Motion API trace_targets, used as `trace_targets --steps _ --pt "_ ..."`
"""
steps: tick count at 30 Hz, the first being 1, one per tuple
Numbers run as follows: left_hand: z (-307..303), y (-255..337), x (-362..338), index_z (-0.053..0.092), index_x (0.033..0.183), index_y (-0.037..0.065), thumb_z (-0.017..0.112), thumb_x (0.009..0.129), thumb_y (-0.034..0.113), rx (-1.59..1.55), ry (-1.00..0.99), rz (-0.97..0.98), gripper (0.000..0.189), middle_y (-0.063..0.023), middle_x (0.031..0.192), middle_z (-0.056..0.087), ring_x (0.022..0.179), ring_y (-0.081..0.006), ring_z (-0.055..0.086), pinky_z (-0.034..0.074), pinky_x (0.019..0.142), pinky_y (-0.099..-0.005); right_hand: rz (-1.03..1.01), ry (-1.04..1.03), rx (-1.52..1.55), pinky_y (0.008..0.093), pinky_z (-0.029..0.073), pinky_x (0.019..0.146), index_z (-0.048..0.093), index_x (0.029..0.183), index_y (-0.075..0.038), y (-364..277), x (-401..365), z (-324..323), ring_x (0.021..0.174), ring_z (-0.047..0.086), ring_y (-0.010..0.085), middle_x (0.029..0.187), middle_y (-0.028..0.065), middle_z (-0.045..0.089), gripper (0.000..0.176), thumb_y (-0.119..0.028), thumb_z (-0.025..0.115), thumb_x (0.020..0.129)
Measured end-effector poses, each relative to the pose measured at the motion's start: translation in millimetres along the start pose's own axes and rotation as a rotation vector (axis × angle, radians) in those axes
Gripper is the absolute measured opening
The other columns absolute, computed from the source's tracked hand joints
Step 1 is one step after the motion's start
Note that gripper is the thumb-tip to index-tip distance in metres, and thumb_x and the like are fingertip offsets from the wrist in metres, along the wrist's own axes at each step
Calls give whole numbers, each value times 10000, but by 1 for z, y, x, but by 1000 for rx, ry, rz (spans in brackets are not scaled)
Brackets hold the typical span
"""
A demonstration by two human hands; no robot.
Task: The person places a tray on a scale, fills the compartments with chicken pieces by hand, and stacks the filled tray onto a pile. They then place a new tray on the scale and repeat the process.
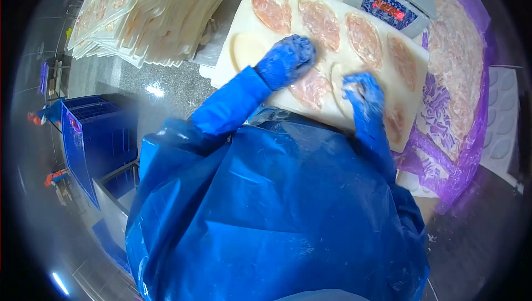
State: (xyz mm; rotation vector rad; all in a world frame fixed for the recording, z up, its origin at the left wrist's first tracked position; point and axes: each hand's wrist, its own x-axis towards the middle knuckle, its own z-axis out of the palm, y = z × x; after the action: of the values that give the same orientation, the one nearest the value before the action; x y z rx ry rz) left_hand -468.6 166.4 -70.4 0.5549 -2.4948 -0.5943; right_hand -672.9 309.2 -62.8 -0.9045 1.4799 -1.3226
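The meat piece (311, 90) lies in a hollow of the white tray (243, 21), between the left hand (287, 60) and the right hand (364, 95); both grips are curled over the tray, but whether anything is grasped in either cannot be told. Light, even pressure is probably best applied, so that each hollow is filled to its edge without tearing. The bare hollow (242, 52) at the left also seems to need filling.

Metal table (213, 52) under white moulded tray (244, 21), stacked trays (166, 24) and purple film (476, 140)
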Motion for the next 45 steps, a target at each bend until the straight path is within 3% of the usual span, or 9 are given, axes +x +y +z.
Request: trace_targets --steps 5,9,11,25,29,35,37,39,45 --pt "-52 -2 -11 667 1139 43 602 962 115 -732 119 -181 201 -122 1253 649 1256 -278 558 392 1114 -421 -43 7 64 302 531 799 633 1055 9 -10 -34 -47 921 617 177 1072 110 635 237 16 568 827" --pt "8 23 18 471 1432 29 562 993 294 -33 168 -23 520 -198 1513 417 1455 -341 305 197 1202 -481 -64 45 48 305 520 834 630 1104 20 -14 -34 -42 943 622 190 1104 113 634 259 -1 539 862" --pt "28 63 2 307 1537 51 528 978 412 115 -233 9 701 -184 1607 243 1507 -344 171 116 1217 -486 -55 9 22 308 516 847 632 1105 21 -24 -40 -43 952 624 194 1105 114 637 257 0 533 868" --pt "-10 5 36 258 1557 77 532 987 399 -78 -410 270 710 -149 1607 261 1502 -286 213 131 1221 -492 -92 -38 20 287 498 875 613 1123 28 -13 -46 -50 971 623 163 1087 125 667 238 -156 513 1010" --pt "-50 3 30 280 1556 101 595 960 353 -70 203 -158 720 -162 1600 281 1502 -316 210 99 1215 -505 -15 -85 66 266 502 816 606 1201 21 -19 -38 -44 923 615 134 1028 97 665 284 -175 505 1021" --pt "-2 -6 -11 258 1563 108 603 935 367 436 4 -296 761 -193 1608 235 1494 -413 167 108 1185 -595 -261 -272 -218 283 501 729 601 1311 -26 -20 23 16 800 597 117 872 46 631 337 -101 500 999" --pt "-4 -15 -11 255 1561 104 592 939 377 455 40 -307 759 -199 1607 230 1492 -422 165 101 1181 -606 -832 -231 -1065 301 508 760 627 1275 -27 2 30 21 804 615 148 965 94 675 317 -74 509 985" --pt "-5 0 -5 268 1553 87 586 944 363 422 216 -325 740 -205 1602 237 1489 -407 186 114 1190 -579 -928 -317 -773 323 512 797 630 1267 -23 1 38 11 819 629 190 1094 141 689 309 -91 519 987" --pt "12 39 -7 285 1553 81 534 988 388 95 -157 -25 689 -167 1608 257 1516 -333 146 61 1219 -499 -251 -62 -142 246 462 783 643 1247 -13 -34 0 -35 788 532 96 977 34 659 296 -130 532 999"
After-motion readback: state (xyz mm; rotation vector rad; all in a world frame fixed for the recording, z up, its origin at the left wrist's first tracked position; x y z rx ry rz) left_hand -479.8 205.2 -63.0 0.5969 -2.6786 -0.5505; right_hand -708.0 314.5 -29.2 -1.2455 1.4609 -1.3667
